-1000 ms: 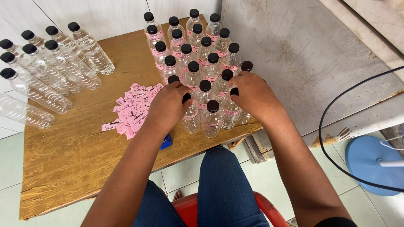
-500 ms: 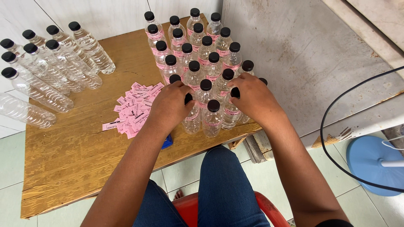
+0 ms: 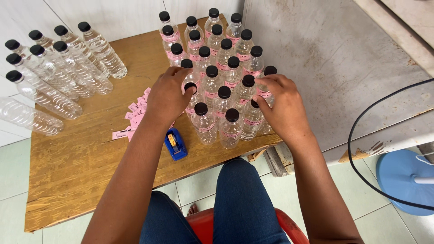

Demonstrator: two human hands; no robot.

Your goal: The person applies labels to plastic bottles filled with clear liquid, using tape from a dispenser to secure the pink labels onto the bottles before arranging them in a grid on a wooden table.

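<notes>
Fingers of left hand (image 3: 168,96) curled on black-capped bottle (image 3: 193,97) at left edge of upright cluster; right hand (image 3: 282,106) pinches bottle at right edge (image 3: 263,92). We judge sideways nudge could topple packed neighbours toward table edge (image 3: 135,190).

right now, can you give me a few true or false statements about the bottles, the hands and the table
1. The upright bottles have black caps. True.
2. The bottles lying at the left wear pink labels. False: they show no labels.
3. A blue tape dispenser sits on the wooden table. True.
4. The left hand holds the dispenser. False: it rests against an upright bottle.
5. The right hand touches bottles at the cluster's right edge. True.
</notes>
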